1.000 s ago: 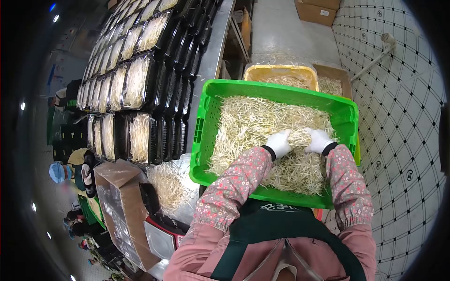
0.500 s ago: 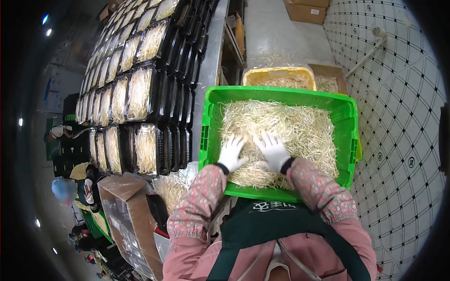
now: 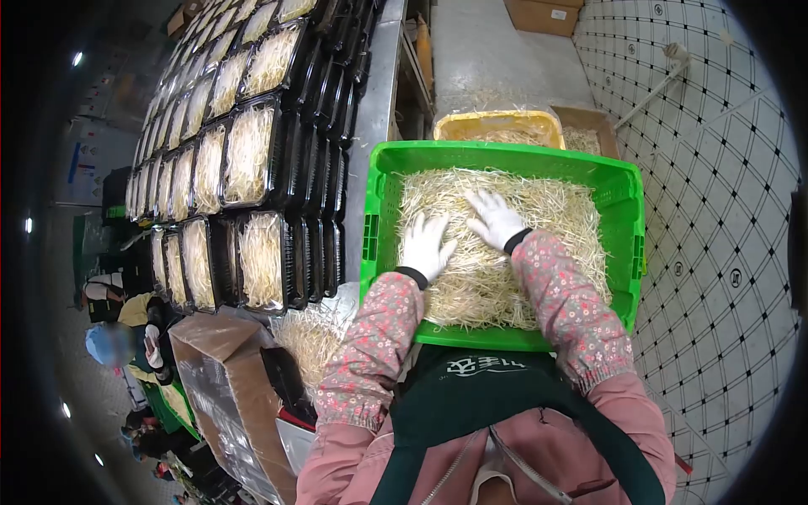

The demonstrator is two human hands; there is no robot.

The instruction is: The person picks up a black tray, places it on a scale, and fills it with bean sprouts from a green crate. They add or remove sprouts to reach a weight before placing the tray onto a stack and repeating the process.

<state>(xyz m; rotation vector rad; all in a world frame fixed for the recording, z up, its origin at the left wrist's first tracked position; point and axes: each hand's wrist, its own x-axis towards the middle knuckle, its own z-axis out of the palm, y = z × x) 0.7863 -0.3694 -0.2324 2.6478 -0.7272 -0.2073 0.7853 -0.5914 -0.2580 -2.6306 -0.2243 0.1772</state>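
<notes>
A green plastic crate [image 3: 505,340] in front of me is filled with pale bean sprouts [image 3: 539,219]. My left hand [image 3: 426,247], in a white glove, lies on the sprouts near the crate's left side, its fingers stretched out and pointing away from me. My right hand [image 3: 498,222], gloved too, rests on the sprouts near the middle with fingers apart. Neither hand grips anything that I can see. Both fingertips touch the top of the heap.
Stacked black trays [image 3: 252,164] of sprouts fill the metal table [image 3: 364,168] at left. Beyond the crate sit a yellow bin [image 3: 454,126] and a cardboard box [image 3: 610,139]. An open carton [image 3: 248,412] stands at lower left, loose sprouts [image 3: 307,341] beside it. A co-worker [image 3: 139,337] is farther left.
Both hands have moved farther away across the sprouts. My right hand has turned to point up and left, and my left hand has shifted slightly right.
</notes>
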